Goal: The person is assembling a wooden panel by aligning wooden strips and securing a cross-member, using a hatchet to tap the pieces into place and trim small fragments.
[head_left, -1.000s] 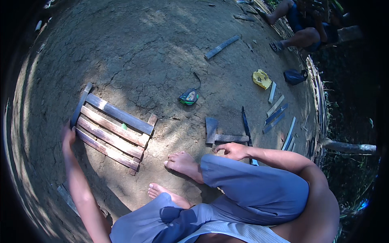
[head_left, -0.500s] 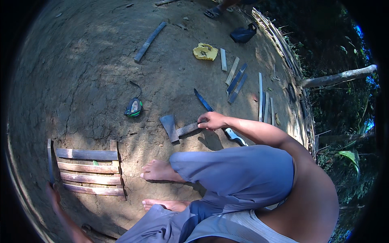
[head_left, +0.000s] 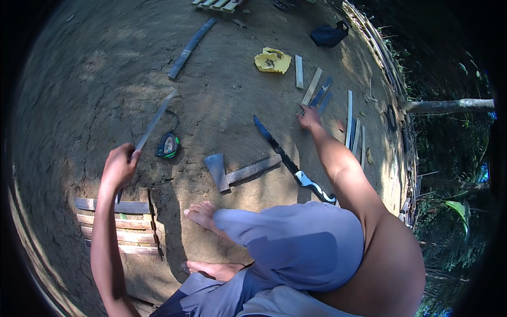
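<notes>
My left hand (head_left: 120,168) is closed around a thin bamboo strip (head_left: 157,119), raised and slanting toward the far right. Below it lies a rack of bamboo slats (head_left: 117,223) on a crosspiece, partly hidden by my left forearm. Reaching far right, my right hand (head_left: 309,117) has its fingers at the near ends of several bamboo strips (head_left: 320,93); whether it grips one is unclear. Between my hands lie an axe (head_left: 216,171) with a wooden handle and a pruning saw (head_left: 280,150) with a white grip. A tape measure (head_left: 168,145) sits near the held strip.
A yellow wrapper (head_left: 272,61) holds small dark nails. Beyond it are a black bag (head_left: 328,35) and a long bamboo piece (head_left: 191,48). More strips (head_left: 349,119) lie at right, near a bamboo edge (head_left: 369,39). Another slatted panel (head_left: 215,5) shows at the top, by someone's hand.
My left hand has lifted the bamboo strip from beside the rack and swung it inward. The right hand has left the axe handle and reached out to the strips. A slatted panel has appeared at the top.
</notes>
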